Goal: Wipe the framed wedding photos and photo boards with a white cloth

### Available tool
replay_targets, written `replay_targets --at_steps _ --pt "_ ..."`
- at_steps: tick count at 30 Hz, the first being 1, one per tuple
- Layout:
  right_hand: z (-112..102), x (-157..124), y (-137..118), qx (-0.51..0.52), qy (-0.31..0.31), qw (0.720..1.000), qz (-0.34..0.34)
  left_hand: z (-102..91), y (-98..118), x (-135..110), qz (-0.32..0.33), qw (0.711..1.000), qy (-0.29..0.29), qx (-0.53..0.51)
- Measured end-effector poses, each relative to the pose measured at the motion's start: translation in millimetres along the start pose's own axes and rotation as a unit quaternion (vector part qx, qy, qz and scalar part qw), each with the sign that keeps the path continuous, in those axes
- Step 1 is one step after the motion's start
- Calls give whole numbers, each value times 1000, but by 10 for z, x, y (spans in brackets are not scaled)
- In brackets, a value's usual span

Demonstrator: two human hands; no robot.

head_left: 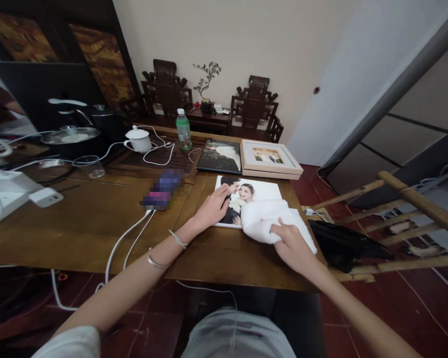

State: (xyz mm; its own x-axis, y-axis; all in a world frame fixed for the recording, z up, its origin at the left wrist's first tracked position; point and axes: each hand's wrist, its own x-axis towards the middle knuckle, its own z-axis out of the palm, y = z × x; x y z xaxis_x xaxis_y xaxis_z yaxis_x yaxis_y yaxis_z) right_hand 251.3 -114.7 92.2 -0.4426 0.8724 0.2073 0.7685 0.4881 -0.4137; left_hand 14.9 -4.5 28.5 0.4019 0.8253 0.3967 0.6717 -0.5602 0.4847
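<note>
A white photo album (267,190) with a printed picture of a couple lies flat on the wooden table (209,253) in front of me. My left hand (212,206) rests flat on the album's left edge, its fingers stretched out. A folded white cloth (261,216) covers the album's lower right part and hangs past its edge onto the table. My right hand (289,241) grips the cloth's near edge between thumb and fingers; some of these fingers are hidden by the fabric.
Behind the album lie a dark photo book (216,155) and a framed photo (271,155). To the left are a phone (164,190) on a cable, a green bottle (183,132), a lidded white cup (139,140) and a clear plastic cup (89,166). A bamboo rack (414,199) stands right.
</note>
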Motion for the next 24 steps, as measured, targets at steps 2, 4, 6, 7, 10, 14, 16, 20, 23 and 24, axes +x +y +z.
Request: replay_targets --at_steps 2,4,6,7,10,14,16,20,23,24 --pt "3 -103 -83 16 -12 1000 0 3 -1 3 3 1000 3 -2" --pt "-1 -112 -116 24 -14 1000 6 1 -1 6 5 1000 5 -5" --pt "-10 -30 -100 27 -7 1000 8 -5 0 7 3 1000 1 -6" --pt "-16 41 -74 26 -1 1000 10 -8 2 6 1 1000 0 -5" --pt "-25 335 53 24 16 999 30 -14 -1 5 -1 1000 1 -3" --pt "-15 801 261 33 43 998 42 -6 -21 11 16 1000 6 -10" --pt "-10 1022 350 30 59 997 44 -3 -27 13 19 1000 6 -14" --pt "-7 1376 488 11 71 996 57 -11 -20 10 16 1000 3 -10" --pt "4 1517 537 3 77 995 69 -20 -16 4 17 1000 3 -9" --pt "10 1532 537 3 80 994 73 -20 -17 3 19 1000 3 -10"
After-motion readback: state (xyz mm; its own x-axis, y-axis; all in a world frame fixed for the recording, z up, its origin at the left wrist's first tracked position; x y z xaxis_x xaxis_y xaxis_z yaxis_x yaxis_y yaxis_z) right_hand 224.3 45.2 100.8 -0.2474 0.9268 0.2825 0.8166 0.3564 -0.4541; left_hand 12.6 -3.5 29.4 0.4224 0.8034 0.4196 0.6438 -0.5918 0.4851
